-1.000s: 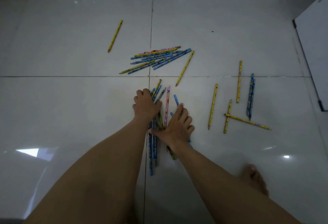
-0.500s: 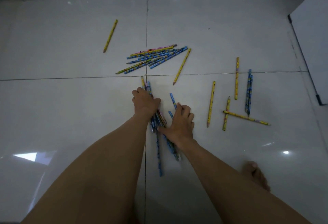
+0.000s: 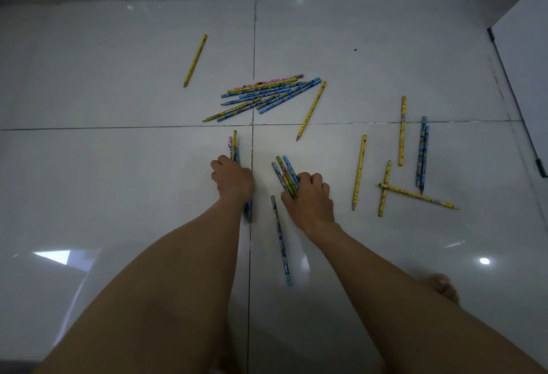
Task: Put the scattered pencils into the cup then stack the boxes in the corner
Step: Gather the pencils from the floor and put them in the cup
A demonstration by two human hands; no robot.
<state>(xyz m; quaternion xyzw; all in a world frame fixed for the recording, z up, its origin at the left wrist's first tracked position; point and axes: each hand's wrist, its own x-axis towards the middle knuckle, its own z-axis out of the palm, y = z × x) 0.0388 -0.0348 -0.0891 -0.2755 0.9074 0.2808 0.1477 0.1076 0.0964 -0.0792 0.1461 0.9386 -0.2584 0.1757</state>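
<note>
Now: your L hand (image 3: 234,179) grip curled round a bundle of yellow/blue patterned pencils (image 3: 234,145); R hand (image 3: 311,199) grip clutches a second bundle (image 3: 286,174); other pencils (image 3: 268,94) lie scattered on glossy white tile floor (image 3: 118,166).

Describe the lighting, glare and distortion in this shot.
Head view: dim, bluish light overall; the glossy floor shows a small bright glare spot at lower right and a pale window-like reflection at lower left; the wide angle swells the forearms near the bottom edge; the pencil pile is in focus, its colours distinct.
</note>
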